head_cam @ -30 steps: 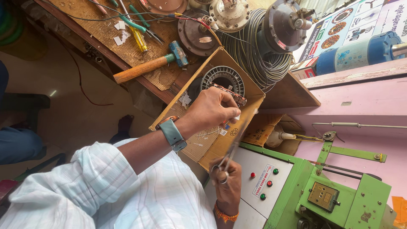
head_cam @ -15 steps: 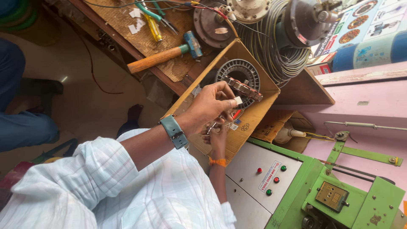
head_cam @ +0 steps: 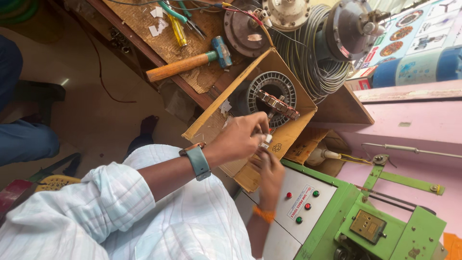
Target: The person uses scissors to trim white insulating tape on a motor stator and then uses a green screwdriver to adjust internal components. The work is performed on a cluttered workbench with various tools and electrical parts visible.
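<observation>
My left hand [head_cam: 239,139], with a teal watch [head_cam: 198,162] on its wrist, pinches a small white piece [head_cam: 265,140] over an open cardboard box [head_cam: 208,121]. My right hand [head_cam: 269,172], an orange band [head_cam: 263,214] on its wrist, comes up from below, and its fingertips meet the same piece. What the piece is stays too small to tell. Inside the box, just beyond my fingers, lies a round ribbed metal motor part [head_cam: 272,94] with a slotted core across it.
A wooden-handled hammer [head_cam: 187,62], pliers and a yellow screwdriver [head_cam: 179,30] lie on the workbench [head_cam: 144,29] above the box. Motor housings [head_cam: 349,29] and a grey wire coil [head_cam: 313,62] stand behind it. A green machine [head_cam: 385,226] with red and green buttons sits at lower right. Another person's leg [head_cam: 24,139] is at the left.
My right hand has come up from beside the machine's panel to meet my left hand at the box. The left hand has stayed over the box.
</observation>
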